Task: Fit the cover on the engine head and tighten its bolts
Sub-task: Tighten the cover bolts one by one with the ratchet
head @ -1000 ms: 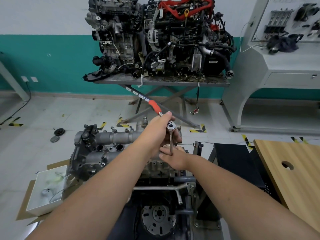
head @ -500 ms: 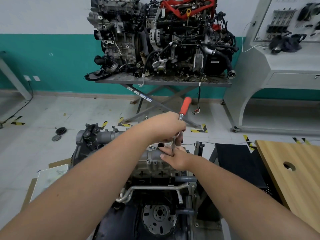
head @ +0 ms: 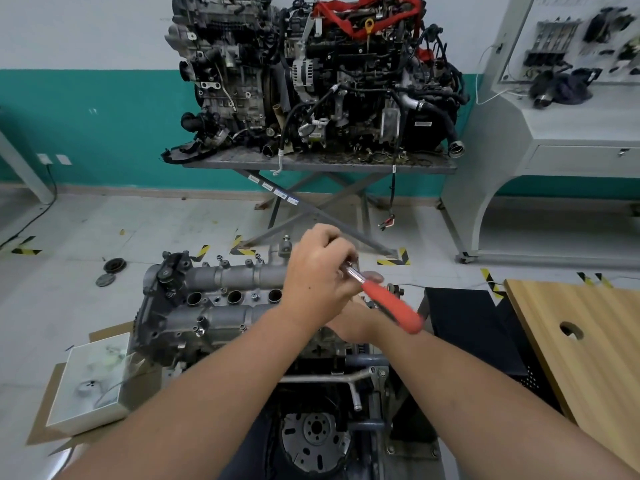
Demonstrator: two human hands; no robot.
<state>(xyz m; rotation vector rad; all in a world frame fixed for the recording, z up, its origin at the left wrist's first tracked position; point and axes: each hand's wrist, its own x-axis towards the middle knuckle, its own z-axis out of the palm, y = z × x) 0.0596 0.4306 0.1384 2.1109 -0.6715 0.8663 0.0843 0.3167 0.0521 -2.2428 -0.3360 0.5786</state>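
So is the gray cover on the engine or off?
On. The cover sits flat atop the engine; the left hand grips the ratchet.

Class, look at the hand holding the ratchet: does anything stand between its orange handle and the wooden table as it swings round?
Nothing visible does. The left hand grips the ratchet near its head; the handle points right, above the right forearm, apart from the wooden table.

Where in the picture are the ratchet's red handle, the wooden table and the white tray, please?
ratchet's red handle (head: 393, 306): head view, middle of the red grip.
wooden table (head: 602, 344): head view, bare top beside the round hole.
white tray (head: 90, 375): head view, its pale inside.
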